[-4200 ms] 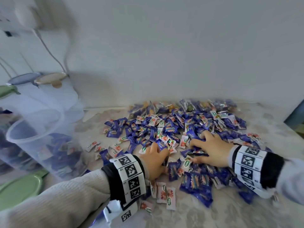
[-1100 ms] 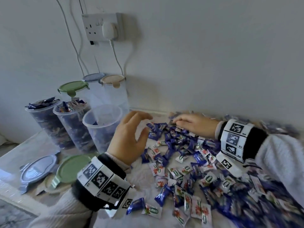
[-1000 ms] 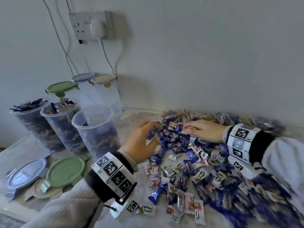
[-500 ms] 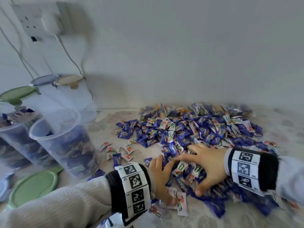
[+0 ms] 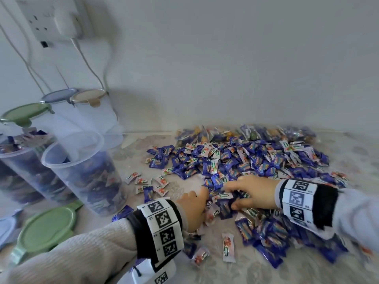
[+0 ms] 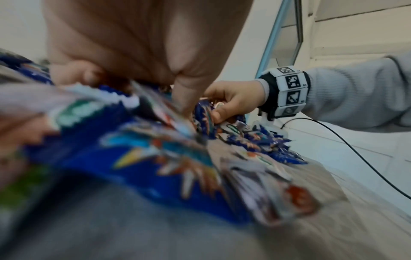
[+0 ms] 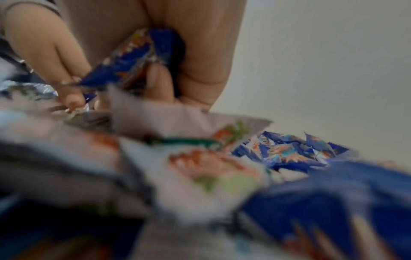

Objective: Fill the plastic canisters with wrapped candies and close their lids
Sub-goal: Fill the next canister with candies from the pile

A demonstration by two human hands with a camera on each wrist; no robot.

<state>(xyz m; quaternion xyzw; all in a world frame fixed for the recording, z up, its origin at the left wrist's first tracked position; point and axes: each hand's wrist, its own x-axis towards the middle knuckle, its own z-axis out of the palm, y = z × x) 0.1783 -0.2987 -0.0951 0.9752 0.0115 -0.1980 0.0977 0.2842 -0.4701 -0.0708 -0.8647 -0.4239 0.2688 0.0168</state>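
A big heap of blue and white wrapped candies (image 5: 242,158) covers the table's middle and right. My left hand (image 5: 202,201) and right hand (image 5: 231,193) meet at the heap's near edge, with a bunch of candies squeezed between them. In the right wrist view, my right hand (image 7: 169,73) has its fingers curled round blue wrappers. My left hand (image 6: 133,88) has its thumb and fingers curled down onto candies under the palm. An open clear canister (image 5: 82,171), partly filled, stands at the left. Two heaped lidless canisters (image 5: 22,158) stand beside it.
Behind them, by the wall, stand lidded canisters with a green lid (image 5: 22,114), a blue-grey lid (image 5: 58,96) and a beige lid (image 5: 88,97). A loose green lid (image 5: 47,228) lies at the near left. A wall socket with a plug and cables (image 5: 61,21) is above.
My left hand came back from the open canister to the heap. Both hands dropped to its near edge and closed in on a bunch of candies.
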